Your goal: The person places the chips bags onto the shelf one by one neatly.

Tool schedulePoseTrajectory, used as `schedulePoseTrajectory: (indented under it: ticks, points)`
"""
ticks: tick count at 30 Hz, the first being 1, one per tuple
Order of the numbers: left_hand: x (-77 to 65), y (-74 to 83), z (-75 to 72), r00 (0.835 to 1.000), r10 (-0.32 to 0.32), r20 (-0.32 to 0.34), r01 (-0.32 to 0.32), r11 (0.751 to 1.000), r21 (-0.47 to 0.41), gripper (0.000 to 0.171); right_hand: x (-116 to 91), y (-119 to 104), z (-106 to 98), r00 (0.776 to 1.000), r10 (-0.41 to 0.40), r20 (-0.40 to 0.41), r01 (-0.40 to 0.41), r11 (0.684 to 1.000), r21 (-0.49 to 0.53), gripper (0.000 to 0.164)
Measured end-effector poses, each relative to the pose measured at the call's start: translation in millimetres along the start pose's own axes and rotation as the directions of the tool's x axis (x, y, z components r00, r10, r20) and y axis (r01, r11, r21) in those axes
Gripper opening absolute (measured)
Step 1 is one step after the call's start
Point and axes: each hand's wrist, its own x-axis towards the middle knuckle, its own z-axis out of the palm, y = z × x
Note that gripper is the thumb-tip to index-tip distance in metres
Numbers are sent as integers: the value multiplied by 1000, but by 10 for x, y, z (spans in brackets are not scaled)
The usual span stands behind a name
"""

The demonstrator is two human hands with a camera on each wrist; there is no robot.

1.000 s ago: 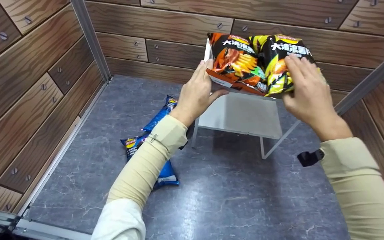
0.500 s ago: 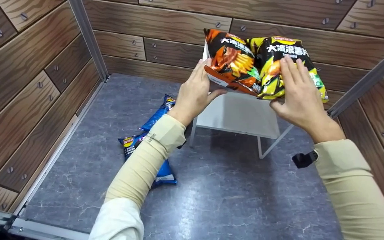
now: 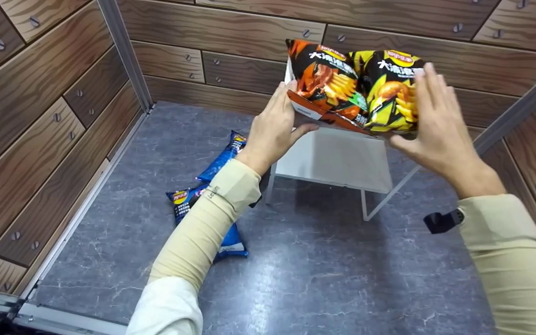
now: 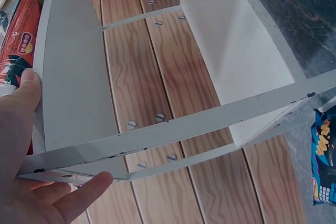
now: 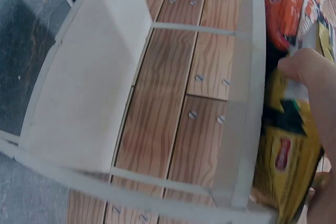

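An orange-and-black bag of chips [image 3: 326,86] and a yellow-and-black bag of chips [image 3: 386,95] lie side by side on the upper level of a white two-level rack [image 3: 338,160]. My left hand [image 3: 272,128] rests at the rack's left end, beside the orange bag, with its thumb stretched along the front edge. In the left wrist view its fingertips [image 4: 97,187] show past the rack's end bar. Straight fingers of my right hand [image 3: 445,130] lie against the right side of the yellow bag, covering that part. Its thumb reaches toward the bag's lower front edge.
Two blue chip bags, one farther back [image 3: 221,158] and one nearer [image 3: 235,242], lie on the grey floor [image 3: 324,279], partly behind my left arm. Wood-patterned walls [image 3: 231,28] with metal corner posts [image 3: 128,56] enclose the space.
My right hand has slid from the front of the yellow bag to its right side, uncovering more of its print. The left hand stays beside the orange bag.
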Motion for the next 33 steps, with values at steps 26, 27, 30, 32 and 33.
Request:
schedulePoseTrajectory:
  ticks: [26, 27, 30, 32, 33]
  points:
    - [-3, -30, 40, 999, 29, -41, -30, 999, -19, 89, -250, 330, 185, 980, 200, 5, -200, 979, 30, 111]
    - [-5, -30, 41, 999, 28, -38, -29, 999, -25, 89, -252, 332, 195, 980, 197, 0, -197, 980, 29, 111]
    - [-3, -24, 37, 999, 24, -25, -25, 998, -51, 90, -258, 341, 219, 982, 188, -24, -187, 982, 27, 110]
    - [-4, -19, 32, 1000, 22, -17, -23, 997, -74, 90, -263, 347, 226, 983, 182, -37, -181, 983, 26, 108]
    - [-6, -18, 34, 1000, 18, -12, -19, 996, -86, 90, -265, 349, 227, 983, 179, -41, -178, 984, 25, 108]
